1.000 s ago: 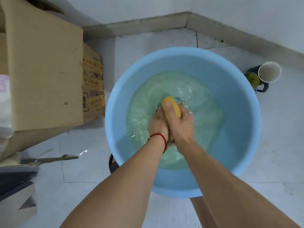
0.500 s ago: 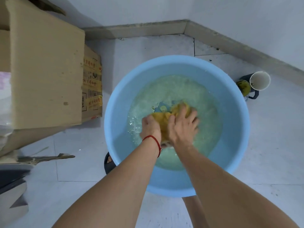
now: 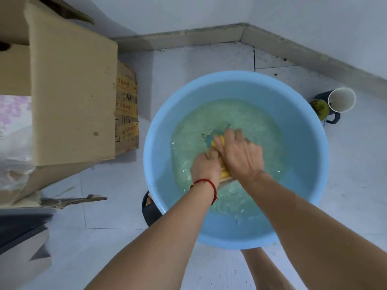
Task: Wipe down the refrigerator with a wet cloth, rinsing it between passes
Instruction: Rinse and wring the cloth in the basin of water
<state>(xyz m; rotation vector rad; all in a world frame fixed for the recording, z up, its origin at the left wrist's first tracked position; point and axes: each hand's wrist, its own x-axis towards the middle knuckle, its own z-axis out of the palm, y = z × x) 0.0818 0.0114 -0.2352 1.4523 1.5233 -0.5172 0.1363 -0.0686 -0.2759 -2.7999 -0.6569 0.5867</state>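
A corner of a home was shown, most likely a utility or storage spot. A pale tiled floor (image 3: 188, 65) was met by white walls (image 3: 209, 11) with a grey skirting (image 3: 188, 37). Taped cardboard boxes (image 3: 73, 97) were stacked at the left. A blue basin (image 3: 303, 114) of water was set on the floor, and a mug (image 3: 341, 100) was stood just beside it.
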